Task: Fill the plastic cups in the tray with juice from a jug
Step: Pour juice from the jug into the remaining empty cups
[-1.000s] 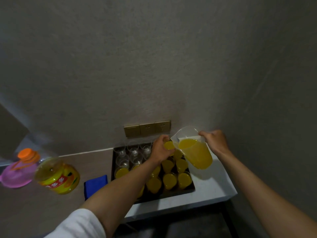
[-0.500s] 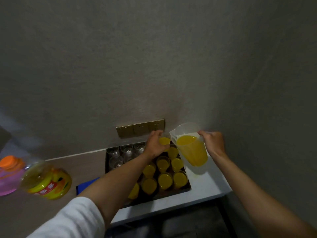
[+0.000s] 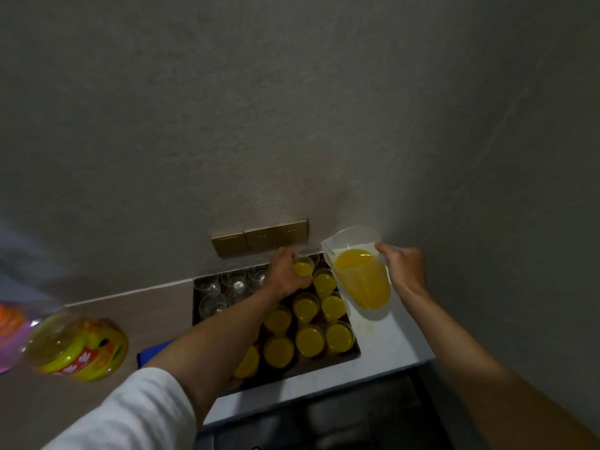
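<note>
Left grip: the left hand (image 3: pixel 285 276) is wrapped around a filled cup (image 3: pixel 303 268) at the back of the tray, fingers curled round its side — grasping it, seemingly setting it among its neighbours.

Right grip: the right hand (image 3: pixel 402 267) clasps the jug (image 3: pixel 360 271) at its far side; the handle itself is hidden behind the fingers. The jug hangs above the tray's right edge, tilted with its spout toward the cups, roughly half full of orange juice.

Tray: the dark tray (image 3: pixel 324 363) sits on the tabletop (image 3: pixel 389 345) against the wall; filled cups pack its right and front, and the empty cups (image 3: pixel 224 287) wait clear at the back left.

Further out: a juice bottle (image 3: pixel 78 345) lies blurred at the left, a blue cloth (image 3: pixel 152 350) peeks out beside the forearm, and a brass socket plate (image 3: pixel 259 237) is on the wall just above.

Risk — spill: the jug is leaning with no cup under its spout, so a little more tilt would probably send juice onto the tray or the full cups.

Risk — knock: the left forearm crosses low over brim-full, thin cups — a careless withdrawal could tip one.

Risk — squeeze: soft plastic gripped hard may slop over.

Change: against half a second ago, the held cup sits a touch lower and nearer the row, and the jug keeps much the same tilt; the view has swung slightly right.
</note>
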`<state>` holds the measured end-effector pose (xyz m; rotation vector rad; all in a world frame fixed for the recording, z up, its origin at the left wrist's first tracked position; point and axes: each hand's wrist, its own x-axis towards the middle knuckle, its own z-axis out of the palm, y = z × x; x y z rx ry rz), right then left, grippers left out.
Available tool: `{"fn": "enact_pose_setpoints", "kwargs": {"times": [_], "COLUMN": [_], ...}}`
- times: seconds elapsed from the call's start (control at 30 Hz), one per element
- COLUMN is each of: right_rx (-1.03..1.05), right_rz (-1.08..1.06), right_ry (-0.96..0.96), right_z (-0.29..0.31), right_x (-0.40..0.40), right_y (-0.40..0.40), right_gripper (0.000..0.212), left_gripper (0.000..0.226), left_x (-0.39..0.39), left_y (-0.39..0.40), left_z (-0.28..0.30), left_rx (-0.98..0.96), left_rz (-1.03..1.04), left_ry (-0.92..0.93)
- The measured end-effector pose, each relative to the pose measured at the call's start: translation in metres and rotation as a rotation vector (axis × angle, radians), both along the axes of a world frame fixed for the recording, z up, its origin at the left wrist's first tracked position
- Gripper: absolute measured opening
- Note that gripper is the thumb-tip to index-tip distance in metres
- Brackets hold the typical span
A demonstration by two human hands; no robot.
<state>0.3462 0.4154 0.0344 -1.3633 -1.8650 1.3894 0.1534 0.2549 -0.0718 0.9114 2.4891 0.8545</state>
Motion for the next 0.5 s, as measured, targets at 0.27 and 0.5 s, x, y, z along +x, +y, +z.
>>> {"fn": "enact_pose_setpoints", "kwargs": {"times": [0.27, 0.5], "right_rx": [-0.002, -0.016], "right_rz": [-0.002, 0.007], "right_ry": [0.003, 0.016], "right_z": [-0.012, -0.022], "right_x": [-0.003, 0.002], "right_y": [0.009, 0.01], "right_gripper": [0.05, 0.041], "left_gripper": [0.065, 0.076], "left_x": [-0.003, -0.003], "left_y": [-0.002, -0.002], "left_z": [-0.008, -0.018], "left_rx": [-0.093, -0.133], "left_rz": [0.005, 0.007], "left_ry": [-0.017, -0.054]}}
